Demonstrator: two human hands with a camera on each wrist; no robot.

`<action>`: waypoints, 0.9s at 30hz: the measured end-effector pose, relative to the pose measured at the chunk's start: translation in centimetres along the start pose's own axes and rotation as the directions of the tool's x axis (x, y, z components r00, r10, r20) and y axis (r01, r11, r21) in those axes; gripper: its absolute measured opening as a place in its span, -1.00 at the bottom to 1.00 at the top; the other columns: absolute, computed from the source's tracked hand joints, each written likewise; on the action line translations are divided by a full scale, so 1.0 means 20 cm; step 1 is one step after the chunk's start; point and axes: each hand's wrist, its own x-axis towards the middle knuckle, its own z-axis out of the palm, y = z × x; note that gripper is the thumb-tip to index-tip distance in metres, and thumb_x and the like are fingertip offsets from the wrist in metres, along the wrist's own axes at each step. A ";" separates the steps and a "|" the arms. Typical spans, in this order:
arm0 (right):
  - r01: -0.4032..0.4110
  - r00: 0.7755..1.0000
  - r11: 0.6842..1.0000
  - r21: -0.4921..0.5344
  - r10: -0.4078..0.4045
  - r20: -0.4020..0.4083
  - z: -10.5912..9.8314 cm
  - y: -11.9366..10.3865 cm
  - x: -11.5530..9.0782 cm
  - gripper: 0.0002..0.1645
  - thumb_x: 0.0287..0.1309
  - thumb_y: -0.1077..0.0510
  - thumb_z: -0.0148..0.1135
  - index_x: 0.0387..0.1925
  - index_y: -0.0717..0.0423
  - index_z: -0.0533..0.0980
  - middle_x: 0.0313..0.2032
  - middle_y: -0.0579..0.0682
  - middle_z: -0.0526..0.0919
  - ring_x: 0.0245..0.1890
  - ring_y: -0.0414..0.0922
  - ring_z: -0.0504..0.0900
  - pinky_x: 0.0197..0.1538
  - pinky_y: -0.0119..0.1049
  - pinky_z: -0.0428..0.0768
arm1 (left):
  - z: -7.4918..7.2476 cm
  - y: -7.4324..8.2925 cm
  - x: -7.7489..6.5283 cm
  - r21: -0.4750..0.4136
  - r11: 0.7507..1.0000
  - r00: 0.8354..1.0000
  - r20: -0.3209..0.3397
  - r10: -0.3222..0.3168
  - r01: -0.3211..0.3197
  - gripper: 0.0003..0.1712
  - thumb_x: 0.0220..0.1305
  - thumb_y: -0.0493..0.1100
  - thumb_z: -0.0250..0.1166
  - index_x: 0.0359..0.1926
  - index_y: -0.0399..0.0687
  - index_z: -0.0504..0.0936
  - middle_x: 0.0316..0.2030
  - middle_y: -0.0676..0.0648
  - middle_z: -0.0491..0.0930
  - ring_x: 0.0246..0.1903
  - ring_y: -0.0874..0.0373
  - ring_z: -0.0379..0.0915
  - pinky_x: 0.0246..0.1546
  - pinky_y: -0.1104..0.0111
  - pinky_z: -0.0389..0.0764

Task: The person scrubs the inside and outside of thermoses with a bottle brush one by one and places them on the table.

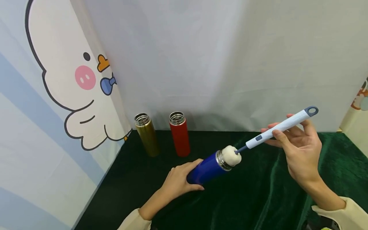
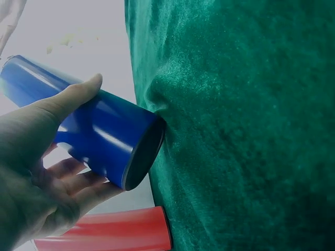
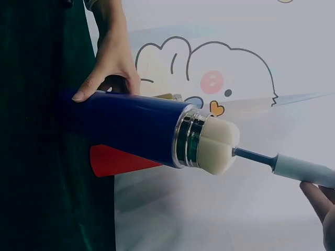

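A blue bottle [image 1: 205,171] without a lid is tilted, its steel mouth toward the right. My left hand [image 1: 179,180] grips it near the base, thumb on one side and fingers on the other in the left wrist view. The white sponge head of a bottle brush [image 1: 283,127] sits at the bottle's mouth, partly outside it; the right wrist view shows this sponge [image 3: 219,145] against the threaded rim. With thumb and fingers my right hand [image 1: 304,147] pinches the brush's pale blue handle.
A gold bottle [image 1: 148,137] and a red bottle [image 1: 180,137], both lidless, stand upright at the back left. Dark green cloth [image 1: 244,198] covers the table. Behind it hangs a pale curtain [image 1: 201,57], with a cartoon-printed panel [image 1: 54,83] at the left.
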 end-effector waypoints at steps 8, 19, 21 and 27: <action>0.069 0.984 0.997 0.038 -0.062 -0.167 0.05 -0.01 0.03 -0.49 0.05 0.83 0.00 0.10 0.72 0.35 -0.27 0.40 0.76 -0.30 0.20 0.82 -0.32 -0.09 0.76 | -0.01 0.00 0.00 -0.008 1.000 1.000 0.008 -0.005 0.005 -0.02 0.06 0.20 0.57 0.47 0.39 0.31 0.21 -0.06 0.64 0.12 -0.06 0.64 0.14 -0.10 0.63; 0.071 0.969 0.997 -0.022 -0.074 -0.234 0.05 -0.03 0.06 -0.55 -0.07 0.86 0.07 -0.06 0.72 0.39 -0.35 0.40 0.75 -0.37 0.17 0.82 -0.41 -0.12 0.74 | -0.02 0.00 0.01 -0.034 0.999 1.000 0.021 0.008 -0.008 -0.01 0.07 0.17 0.58 0.48 0.34 0.31 0.23 -0.08 0.62 0.16 -0.05 0.62 0.19 -0.08 0.61; 0.074 0.967 0.997 -0.038 -0.081 -0.243 0.04 -0.04 0.06 -0.54 -0.06 0.85 0.09 -0.05 0.71 0.39 -0.35 0.38 0.76 -0.38 0.15 0.82 -0.42 -0.13 0.74 | -0.02 0.00 0.01 -0.033 0.999 1.000 0.017 0.009 -0.009 -0.01 0.06 0.16 0.58 0.48 0.33 0.32 0.23 -0.08 0.62 0.16 -0.05 0.62 0.19 -0.08 0.61; 0.112 0.943 0.991 -0.077 -0.130 -0.305 -0.02 -0.09 0.11 -0.47 0.02 0.77 0.15 0.08 0.61 0.39 -0.33 0.35 0.75 -0.39 0.10 0.82 -0.43 -0.17 0.73 | -0.01 -0.02 0.00 -0.061 0.998 1.000 0.010 -0.012 0.013 0.00 0.07 0.15 0.58 0.49 0.29 0.31 0.27 -0.09 0.60 0.20 -0.07 0.59 0.22 -0.12 0.58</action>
